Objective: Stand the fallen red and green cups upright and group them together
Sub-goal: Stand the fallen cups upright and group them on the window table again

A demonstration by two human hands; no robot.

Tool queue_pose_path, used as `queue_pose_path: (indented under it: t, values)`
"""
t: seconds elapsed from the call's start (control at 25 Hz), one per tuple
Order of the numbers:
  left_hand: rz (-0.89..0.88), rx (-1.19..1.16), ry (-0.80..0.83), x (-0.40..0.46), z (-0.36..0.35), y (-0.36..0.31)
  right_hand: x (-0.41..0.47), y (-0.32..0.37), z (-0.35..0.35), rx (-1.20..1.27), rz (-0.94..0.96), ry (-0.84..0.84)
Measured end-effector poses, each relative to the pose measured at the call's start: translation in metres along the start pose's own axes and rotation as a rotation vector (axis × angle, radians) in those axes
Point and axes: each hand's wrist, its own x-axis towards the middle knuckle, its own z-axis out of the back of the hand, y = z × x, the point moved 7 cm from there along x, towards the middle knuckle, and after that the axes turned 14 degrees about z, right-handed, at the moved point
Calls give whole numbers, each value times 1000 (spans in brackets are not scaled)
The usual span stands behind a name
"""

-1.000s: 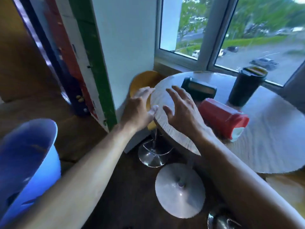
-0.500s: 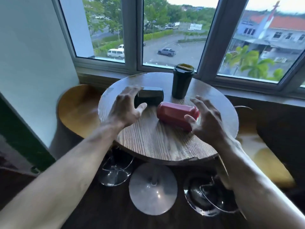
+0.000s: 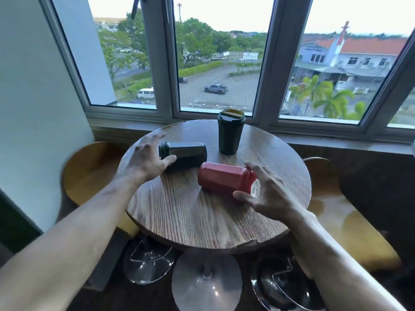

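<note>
Two open hands, left [image 3: 146, 158] and right [image 3: 267, 194], reach for a fallen dark green cup [image 3: 184, 157] and red cup [image 3: 225, 178] on a round wooden counter [image 3: 190, 216]; a third cup [image 3: 230, 132] stands upright.

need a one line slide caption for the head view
Both hands reach for fallen green cup and red cup on a round table.

One head-worn wide-angle view looks forward and down from close above the round tabletop [image 3: 202, 221], facing the windows [image 3: 220, 63]; both forearms reach in from the bottom corners.
</note>
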Motion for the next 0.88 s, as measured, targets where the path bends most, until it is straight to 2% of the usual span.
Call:
queue_pose_path:
  t: [0.24,0.6,0.88]
  values:
    - [68,22,139,14,-17,21,7,-7,-1,65,-37,-18]
    - [4,-115,360,39,-31,27,44,20,24,8,-34,-219]
    - [-8,-135,486,46,-38,40,84,37,29,-214,-32,-92]
